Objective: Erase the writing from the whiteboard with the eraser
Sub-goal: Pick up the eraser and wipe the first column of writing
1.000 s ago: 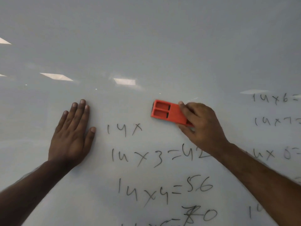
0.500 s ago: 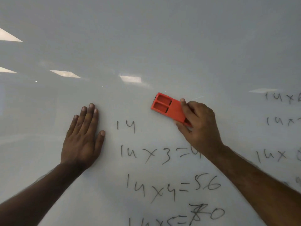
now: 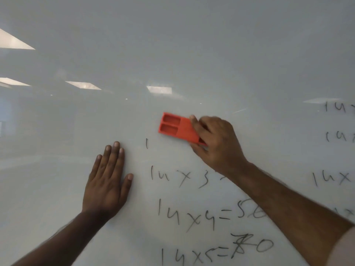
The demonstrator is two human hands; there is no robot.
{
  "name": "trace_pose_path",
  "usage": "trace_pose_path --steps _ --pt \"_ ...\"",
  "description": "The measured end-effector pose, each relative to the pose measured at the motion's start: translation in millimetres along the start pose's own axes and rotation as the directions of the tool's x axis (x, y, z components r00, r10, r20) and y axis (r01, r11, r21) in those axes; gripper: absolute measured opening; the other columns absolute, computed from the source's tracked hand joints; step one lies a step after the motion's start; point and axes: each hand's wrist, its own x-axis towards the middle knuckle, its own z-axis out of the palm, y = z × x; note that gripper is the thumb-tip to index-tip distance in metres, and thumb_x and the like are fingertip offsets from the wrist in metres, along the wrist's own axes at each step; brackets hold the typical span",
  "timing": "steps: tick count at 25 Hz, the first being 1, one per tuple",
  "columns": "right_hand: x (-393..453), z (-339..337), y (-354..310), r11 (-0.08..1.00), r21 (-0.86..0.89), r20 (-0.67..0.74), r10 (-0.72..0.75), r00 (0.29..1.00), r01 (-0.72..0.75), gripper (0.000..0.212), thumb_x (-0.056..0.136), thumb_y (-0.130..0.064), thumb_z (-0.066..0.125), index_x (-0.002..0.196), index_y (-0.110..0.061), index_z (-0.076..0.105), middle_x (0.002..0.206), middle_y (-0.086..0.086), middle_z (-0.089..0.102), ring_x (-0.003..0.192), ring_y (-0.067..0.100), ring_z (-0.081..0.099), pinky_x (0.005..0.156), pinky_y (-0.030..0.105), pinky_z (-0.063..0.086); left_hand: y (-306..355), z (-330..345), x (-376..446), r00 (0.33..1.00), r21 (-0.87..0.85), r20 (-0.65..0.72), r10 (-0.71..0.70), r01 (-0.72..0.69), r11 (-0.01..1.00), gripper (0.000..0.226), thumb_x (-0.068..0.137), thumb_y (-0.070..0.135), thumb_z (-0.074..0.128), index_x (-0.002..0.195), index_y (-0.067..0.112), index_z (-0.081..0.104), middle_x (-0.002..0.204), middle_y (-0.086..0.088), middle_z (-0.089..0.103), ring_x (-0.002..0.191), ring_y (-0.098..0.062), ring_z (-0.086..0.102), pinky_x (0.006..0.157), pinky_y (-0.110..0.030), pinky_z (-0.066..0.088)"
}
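- Step in hand: wiping the top row of the left column of sums; I judge the task roughly at its start, since most rows remain.
- My right hand (image 3: 215,143) grips the eraser (image 3: 177,129) by its right end, thumb on the near edge and fingers over the far edge; the eraser lies pressed against the whiteboard (image 3: 172,45), tilted with its left end higher.
- My left hand (image 3: 108,181) lies flat and released on the board, fingers together, holding nothing; it sits left of the writing and well apart from the eraser.
- Eraser condition: orange-red plastic body, rectangular; two recessed pockets show on its left half; the wiping face is turned to the board and hidden.
- Remaining marks: a single stroke "1" (image 3: 147,144) stands just below and left of the eraser; below it run "14 x 3" (image 3: 172,176), "14 x 4 = 5..." (image 3: 194,215) and "14 x 5" with a scribbled result (image 3: 211,252); a second column (image 3: 334,139) sits at the far right, partly out of frame.
- Next move, as I judge it: carry the eraser down and left over the lone stroke, then sweep each row below; keep firm, even pressure so no ghost lines stay; my right forearm covers part of two rows, so those need checking.
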Motion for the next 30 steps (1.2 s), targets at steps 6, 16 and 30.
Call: trace_pose_path --steps 6,16,30 --pt "-20 19 -58 0.986 0.089 0.056 -0.144 0.988 0.139 0.058 0.087 -0.027 0.068 0.136 0.000 0.052 0.112 0.014 0.061 0.098 0.031 0.058 0.083 0.042 0.048 -8 1 -10 0.999 -0.003 0.010 0.042 -0.042 0.999 0.077 0.111 0.049 0.022 0.157 -0.012 0.034 0.169 -0.022 0.030 0.166 -0.015 0.000 0.135 -0.035 0.005" --pt "-28 14 -48 0.989 0.107 -0.010 0.099 0.995 -0.098 0.059 0.084 -0.023 0.071 0.136 0.000 0.053 0.107 0.016 0.061 0.095 0.033 0.058 0.083 0.042 0.046 -3 2 -34 0.999 0.003 0.044 -0.030 0.030 1.000 0.078 0.111 0.049 0.019 0.157 -0.013 0.031 0.169 -0.023 0.027 0.166 -0.013 -0.004 0.135 -0.033 0.001" --pt "-70 -11 7 0.996 0.042 0.009 0.076 0.997 -0.077 0.060 0.089 -0.027 0.068 0.139 0.000 0.050 0.110 0.017 0.061 0.097 0.036 0.058 0.087 0.042 0.044 24 -5 -16 0.995 -0.011 0.097 -0.034 0.035 0.999 0.077 0.101 0.036 0.036 0.161 -0.010 0.022 0.173 -0.021 0.016 0.165 -0.010 -0.012 0.134 -0.031 -0.005"
